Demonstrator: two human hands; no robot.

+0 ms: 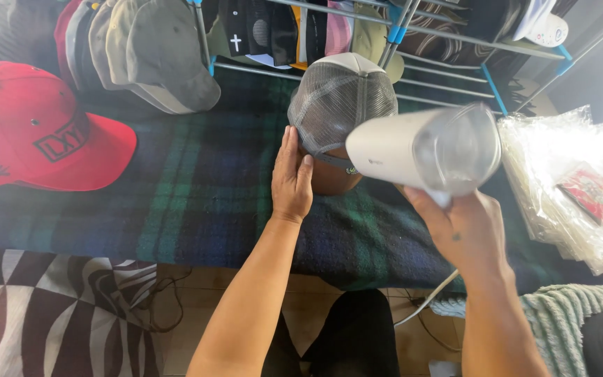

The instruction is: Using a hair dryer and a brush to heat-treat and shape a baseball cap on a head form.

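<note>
Centrally, the left hand (292, 178) lies flat, fingers released, against the grey mesh cap (342, 98) on the plaid blanket (197, 202). At 3 o'clock, the right hand (465, 230) grasps a white handheld steamer (423, 149), blurred.

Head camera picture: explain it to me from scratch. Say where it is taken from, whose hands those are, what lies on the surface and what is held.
There is only one picture, taken by a camera worn on a person's head and looking down at their own two bare hands; there is no machine. The left hand rests flat against a grey mesh-backed cap that sits on a brown rounded form. The right hand holds a white handheld appliance, blurred, with a cord trailing down. The surface is a green and blue plaid blanket. On it lie a red cap at left and a stack of clear plastic bags at right. More caps hang on a rack behind.
</note>
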